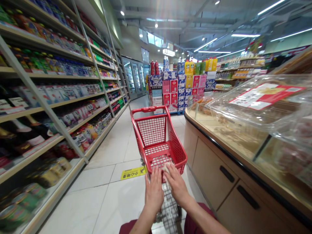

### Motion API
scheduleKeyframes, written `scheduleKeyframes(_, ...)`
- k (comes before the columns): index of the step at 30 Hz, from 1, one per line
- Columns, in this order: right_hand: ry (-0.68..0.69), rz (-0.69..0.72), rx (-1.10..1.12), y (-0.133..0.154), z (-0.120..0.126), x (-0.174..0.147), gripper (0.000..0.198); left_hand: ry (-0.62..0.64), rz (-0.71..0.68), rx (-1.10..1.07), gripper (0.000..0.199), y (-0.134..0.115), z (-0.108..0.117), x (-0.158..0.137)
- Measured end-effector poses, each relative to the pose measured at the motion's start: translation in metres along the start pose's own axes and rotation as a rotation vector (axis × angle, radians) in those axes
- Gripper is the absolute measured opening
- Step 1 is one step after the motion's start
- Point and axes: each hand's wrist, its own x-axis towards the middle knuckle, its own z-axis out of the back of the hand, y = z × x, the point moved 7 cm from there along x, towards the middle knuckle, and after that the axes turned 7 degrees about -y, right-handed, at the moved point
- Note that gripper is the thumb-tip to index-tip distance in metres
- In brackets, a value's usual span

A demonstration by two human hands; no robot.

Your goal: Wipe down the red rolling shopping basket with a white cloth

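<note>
A red plastic shopping cart [175, 148] stands in the aisle in front of me, its basket bare and its handle at the far end. My left hand [154, 190] lies on the basket's near rim with its fingers stretched out. Close beside it, my right hand [175, 182] presses a small whitish wad, like a cloth [166, 167], against the same rim. The fingers partly hide the wad. Beneath my forearms shows the cart's lower metal wire rack [169, 208].
Drink shelves [65, 104] line the left side. A wooden counter [207, 162] with clear plastic food packs [243, 113] runs along the right. Stacked drink cartons [170, 91] stand ahead, glass-door fridges [135, 78] behind. A yellow sign [131, 173] lies on the floor.
</note>
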Motion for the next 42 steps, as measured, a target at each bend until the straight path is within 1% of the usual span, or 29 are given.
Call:
scheduleKeyframes(1, -0.006, -0.035, -0.022, -0.007, 0.003, 0.000, 0.039, 0.003, 0.001, -0.005, 0.062, 0.002, 0.001, 0.000)
scheduleKeyframes(4, -0.085, -0.250, -0.147, -0.042, 0.020, -0.001, 0.039, 0.012, 0.048, -0.008, 0.063, 0.008, 0.004, 0.000)
scheduleKeyframes(5, -0.099, -0.292, -0.166, -0.049, 0.023, -0.001, 0.040, 0.017, 0.064, -0.008, 0.063, 0.010, 0.003, 0.000)
scheduleKeyframes(6, -0.099, -0.299, -0.164, -0.051, 0.023, -0.001, 0.040, 0.022, 0.072, -0.006, 0.062, 0.011, 0.003, 0.000)
scheduleKeyframes(7, -0.083, -0.270, -0.139, -0.046, 0.021, -0.001, 0.041, 0.029, 0.070, -0.004, 0.062, 0.011, 0.002, 0.000)
scheduleKeyframes(10, 0.002, -0.113, -0.024, -0.020, 0.009, -0.003, 0.042, 0.058, 0.061, 0.003, 0.059, 0.015, 0.003, 0.005)
scheduleKeyframes(11, 0.019, -0.091, -0.008, -0.015, 0.006, -0.005, 0.043, 0.074, 0.065, -0.001, 0.057, 0.018, 0.004, 0.008)
scheduleKeyframes(13, 0.029, -0.111, -0.010, -0.015, 0.003, -0.008, 0.045, 0.119, 0.063, -0.023, 0.053, 0.024, 0.007, 0.016)
scheduleKeyframes(16, 0.014, -0.189, -0.019, -0.032, 0.000, -0.010, 0.049, 0.180, 0.060, -0.056, 0.044, 0.028, 0.015, 0.028)
scheduleKeyframes(18, 0.017, -0.212, -0.002, -0.045, -0.004, -0.010, 0.052, 0.190, 0.080, -0.065, 0.041, 0.027, 0.019, 0.035)
scheduleKeyframes(21, 0.059, -0.199, 0.024, -0.059, -0.010, -0.008, 0.054, 0.192, 0.103, -0.048, 0.041, 0.019, 0.021, 0.039)
scheduleKeyframes(23, 0.079, -0.193, 0.027, -0.068, -0.011, -0.007, 0.051, 0.203, 0.103, -0.039, 0.042, 0.010, 0.020, 0.039)
scheduleKeyframes(26, 0.052, -0.225, 0.009, -0.088, -0.004, -0.008, 0.044, 0.218, 0.090, -0.055, 0.041, -0.009, 0.018, 0.037)
scheduleKeyframes(31, 0.035, -0.273, -0.035, -0.133, 0.009, -0.011, 0.043, 0.214, -0.015, -0.136, 0.045, -0.049, 0.015, 0.036)
scheduleKeyframes(33, 0.019, -0.320, -0.068, -0.148, 0.015, -0.011, 0.047, 0.204, -0.091, -0.187, 0.049, -0.056, 0.014, 0.038)
scheduleKeyframes(34, 0.010, -0.350, -0.085, -0.152, 0.019, -0.012, 0.050, 0.197, -0.121, -0.200, 0.051, -0.054, 0.015, 0.040)
scheduleKeyframes(36, -0.001, -0.409, -0.105, -0.147, 0.024, -0.014, 0.055, 0.185, -0.118, -0.177, 0.055, -0.041, 0.015, 0.047)
scheduleKeyframes(37, -0.005, -0.424, -0.103, -0.136, 0.026, -0.015, 0.057, 0.184, -0.083, -0.142, 0.057, -0.029, 0.015, 0.051)
scheduleKeyframes(38, -0.006, -0.423, -0.089, -0.121, 0.028, -0.016, 0.059, 0.187, -0.043, -0.102, 0.058, -0.017, 0.014, 0.055)
scheduleKeyframes(40, 0.005, -0.376, -0.037, -0.084, 0.029, -0.017, 0.063, 0.194, -0.001, -0.039, 0.059, 0.001, 0.014, 0.060)
scheduleKeyframes(42, 0.036, -0.317, 0.004, -0.055, 0.030, -0.017, 0.063, 0.191, -0.014, -0.022, 0.059, 0.008, 0.014, 0.063)
